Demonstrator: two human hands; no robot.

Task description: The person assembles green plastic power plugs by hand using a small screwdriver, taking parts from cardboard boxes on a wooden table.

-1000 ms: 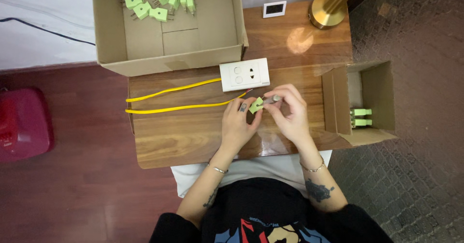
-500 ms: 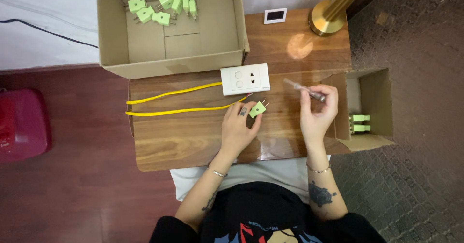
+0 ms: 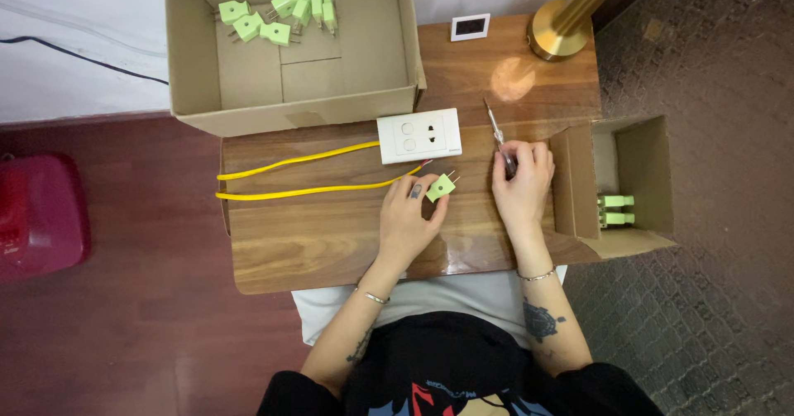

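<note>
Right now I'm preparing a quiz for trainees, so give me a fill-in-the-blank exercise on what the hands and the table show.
1. The left hand holds a small ____ plug.
2. The right hand grips a ____ whose tip points away from the person.
3. Two ____ wires lie across the wooden table.
4. The white socket plate lies in front of the large ____ box.

Missing words: green; screwdriver; yellow; cardboard

The person wore a black top with a red and blue picture. Both arms were bare and had dark tattoos. Each wrist had a thin bracelet. One left finger had a small tattoo.
</note>
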